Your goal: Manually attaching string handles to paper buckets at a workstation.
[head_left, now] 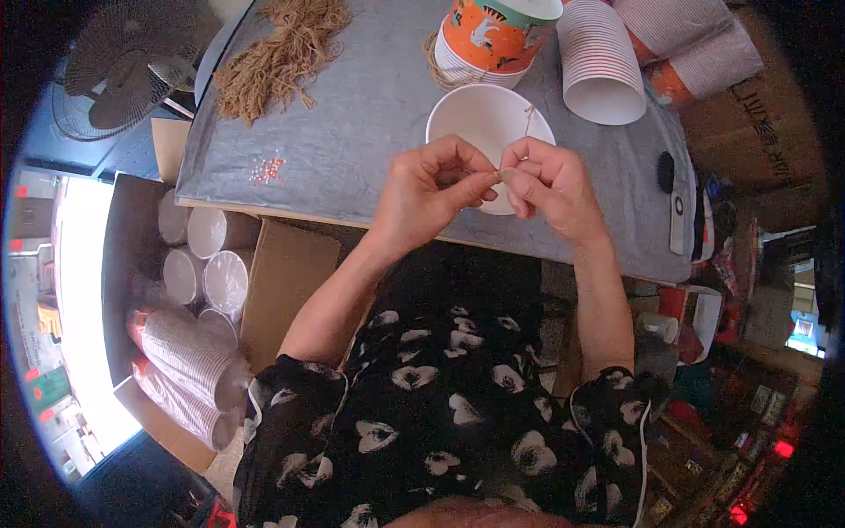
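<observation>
My left hand (427, 189) and my right hand (556, 187) meet fingertip to fingertip above a white paper bucket (471, 107), whose open mouth faces me. Both are closed in a pinch on a thin brown twine (529, 121); one end of it sticks up above the right fingers. The exact spot where the fingertips meet is too small to make out. Just beyond stands an orange printed paper bucket (493, 40), with more twine around its lower part. A loose heap of brown twine (282, 66) lies at the far left of the table.
Small red and white bits (267, 171) lie scattered on the grey tabletop (352, 132). Nested white buckets (607, 84) rest at the far right, near wrapped stacks (704, 66). Left of the table are a fan (123, 75) and a cardboard box (286, 273) beside more wrapped stacks.
</observation>
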A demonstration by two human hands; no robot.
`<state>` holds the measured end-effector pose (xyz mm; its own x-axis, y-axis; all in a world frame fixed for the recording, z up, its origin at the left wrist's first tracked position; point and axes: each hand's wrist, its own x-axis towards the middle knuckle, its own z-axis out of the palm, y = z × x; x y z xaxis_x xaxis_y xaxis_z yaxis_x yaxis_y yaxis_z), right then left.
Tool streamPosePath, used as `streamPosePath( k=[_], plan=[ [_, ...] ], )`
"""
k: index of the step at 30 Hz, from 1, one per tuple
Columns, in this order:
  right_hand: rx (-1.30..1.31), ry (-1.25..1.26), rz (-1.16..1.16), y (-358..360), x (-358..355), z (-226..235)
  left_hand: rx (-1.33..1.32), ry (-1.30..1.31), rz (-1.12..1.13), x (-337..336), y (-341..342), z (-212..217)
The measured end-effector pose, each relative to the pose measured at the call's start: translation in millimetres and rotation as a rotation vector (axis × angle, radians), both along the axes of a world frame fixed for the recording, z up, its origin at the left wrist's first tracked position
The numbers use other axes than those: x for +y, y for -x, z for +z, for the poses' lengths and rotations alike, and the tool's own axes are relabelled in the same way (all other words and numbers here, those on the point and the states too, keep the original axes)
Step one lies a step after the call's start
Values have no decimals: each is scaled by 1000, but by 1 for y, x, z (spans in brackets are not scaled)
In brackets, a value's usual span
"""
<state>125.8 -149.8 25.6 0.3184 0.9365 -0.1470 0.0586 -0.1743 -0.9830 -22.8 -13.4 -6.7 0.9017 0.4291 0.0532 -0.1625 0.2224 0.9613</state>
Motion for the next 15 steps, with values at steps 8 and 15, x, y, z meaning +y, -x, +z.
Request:
streamPosePath(
  k=[8,15],
  plan=[
    [103,-66,-113,2,-2,-9,-33,85,-19,3,-2,-6],
    [17,-58,-126,7,-2,-1,-36,126,-22,3,-3,-5]
  ],
)
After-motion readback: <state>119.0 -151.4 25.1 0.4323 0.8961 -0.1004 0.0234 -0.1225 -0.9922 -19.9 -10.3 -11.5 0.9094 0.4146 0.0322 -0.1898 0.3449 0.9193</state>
